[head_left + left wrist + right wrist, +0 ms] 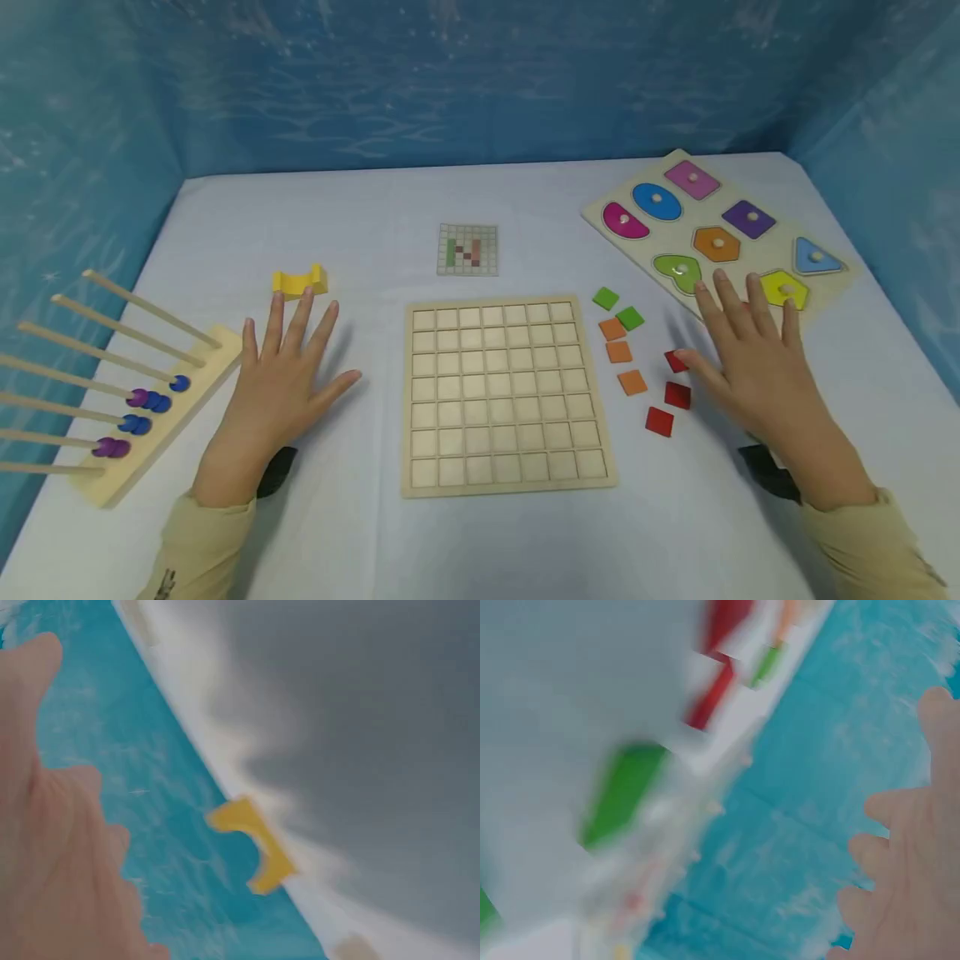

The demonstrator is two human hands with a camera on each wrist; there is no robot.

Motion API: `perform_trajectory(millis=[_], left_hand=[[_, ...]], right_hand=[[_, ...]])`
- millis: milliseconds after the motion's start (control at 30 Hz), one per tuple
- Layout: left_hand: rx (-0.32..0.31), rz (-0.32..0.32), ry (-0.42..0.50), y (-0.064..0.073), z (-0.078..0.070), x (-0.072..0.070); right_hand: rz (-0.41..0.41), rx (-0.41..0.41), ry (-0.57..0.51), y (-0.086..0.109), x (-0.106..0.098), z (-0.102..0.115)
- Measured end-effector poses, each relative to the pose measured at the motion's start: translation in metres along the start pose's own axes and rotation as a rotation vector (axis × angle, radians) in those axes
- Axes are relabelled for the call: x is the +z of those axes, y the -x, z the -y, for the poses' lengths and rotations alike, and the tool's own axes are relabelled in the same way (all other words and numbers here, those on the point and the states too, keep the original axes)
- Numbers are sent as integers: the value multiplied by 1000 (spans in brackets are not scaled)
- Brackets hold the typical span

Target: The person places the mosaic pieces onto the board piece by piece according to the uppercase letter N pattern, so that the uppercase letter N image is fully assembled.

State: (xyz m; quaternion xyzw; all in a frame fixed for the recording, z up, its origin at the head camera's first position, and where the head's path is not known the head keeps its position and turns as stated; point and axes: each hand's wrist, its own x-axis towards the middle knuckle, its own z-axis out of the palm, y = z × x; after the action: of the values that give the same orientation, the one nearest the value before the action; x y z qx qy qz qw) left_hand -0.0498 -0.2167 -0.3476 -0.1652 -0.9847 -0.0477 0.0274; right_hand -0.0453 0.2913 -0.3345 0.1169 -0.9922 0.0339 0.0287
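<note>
My left hand (273, 383) is held with fingers spread and grips nothing; its fingertips are just short of a yellow arched block (300, 285). That block also appears in the left wrist view (262, 847). On the right, my other hand (765, 375) has its fingers spread too. Its thumb partly covers a red tile (677, 361), and contact is unclear. Beside it lie more red tiles (660, 422), orange tiles (619, 352) and green tiles (606, 298). A wooden grid board (408, 400) lies between the hands. The right wrist view shows a blurred green piece (626, 795).
Behind the board lies a small pattern card (467, 250). A knob puzzle board (600, 210) with several coloured shapes is at the back right, partly covered by my right fingers. To the left, a wooden stand (161, 425) carries long pegs with blue and purple beads.
</note>
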Motion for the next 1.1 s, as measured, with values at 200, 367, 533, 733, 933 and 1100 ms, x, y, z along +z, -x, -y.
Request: perform_trajectory(millis=[200, 367, 533, 733, 933, 1100], left_hand=[[45, -27, 87, 2, -12, -40], [121, 13, 310, 9, -22, -51], [136, 230, 598, 10, -25, -35], [161, 396, 671, 6, -26, -5], [272, 382, 657, 2, -30, 13], [322, 362, 521, 2, -36, 24]], right_hand=[[-55, 73, -154, 19, -44, -10], [-223, 153, -391, 47, -53, -28], [-191, 269, -480, 74, -25, -50], [50, 407, -538, 102, 25, -76], [122, 409, -520, 117, 53, -85], [114, 358, -482, 110, 49, -72]])
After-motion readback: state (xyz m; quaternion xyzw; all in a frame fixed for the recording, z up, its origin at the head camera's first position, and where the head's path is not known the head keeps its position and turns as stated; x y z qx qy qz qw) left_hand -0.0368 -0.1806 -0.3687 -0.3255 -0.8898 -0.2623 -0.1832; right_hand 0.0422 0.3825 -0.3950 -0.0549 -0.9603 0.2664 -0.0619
